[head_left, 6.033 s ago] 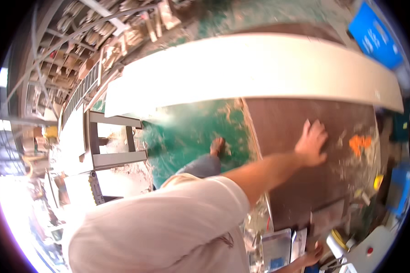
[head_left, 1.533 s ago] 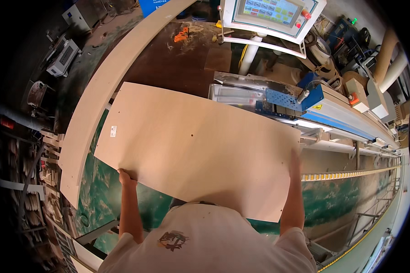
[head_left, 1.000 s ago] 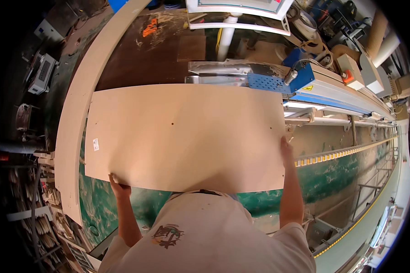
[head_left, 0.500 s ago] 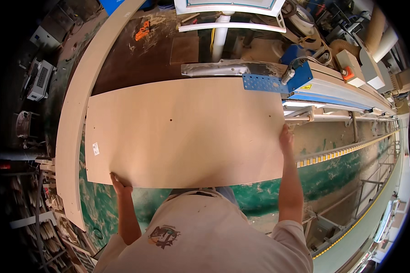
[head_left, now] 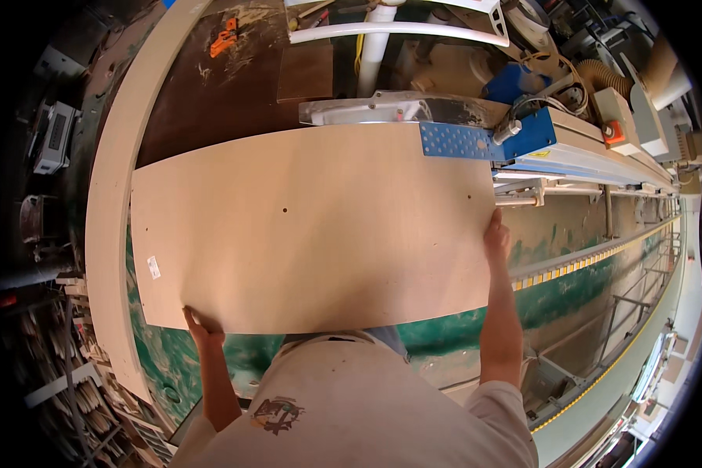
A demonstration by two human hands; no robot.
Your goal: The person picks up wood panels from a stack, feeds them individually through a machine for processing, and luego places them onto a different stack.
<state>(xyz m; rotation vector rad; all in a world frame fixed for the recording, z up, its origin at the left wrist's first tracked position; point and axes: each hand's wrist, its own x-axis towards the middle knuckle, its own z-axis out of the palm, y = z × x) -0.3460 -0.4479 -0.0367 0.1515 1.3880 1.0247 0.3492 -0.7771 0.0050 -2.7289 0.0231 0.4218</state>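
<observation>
A large pale wooden panel (head_left: pixel 327 234) spans the middle of the view. It has a few small dark holes and a white label (head_left: pixel 154 267) by its left end. My left hand (head_left: pixel 204 327) grips its near edge close to the left corner, thumb on top and the other fingers hidden underneath. On the right end edge, my right hand (head_left: pixel 498 235) is closed around the board. The panel's far right corner lies beneath a perforated blue metal plate (head_left: pixel 459 142) on the machine. Along the far edge runs a clear guard (head_left: pixel 366 109).
A long pale wooden beam (head_left: pixel 105 234) borders the panel on the left. An orange tool (head_left: pixel 224 39) lies among sawdust on the dark machine top (head_left: pixel 203 101). To the right stretch a long machine rail (head_left: pixel 593 171) and a yellow-toothed strip (head_left: pixel 554 273). Wood offcuts (head_left: pixel 74 398) are stacked lower left.
The view has shifted a little, so the panel's left end and the beam appear farther left. Both hands keep their hold on the panel, which stays under the blue plate.
</observation>
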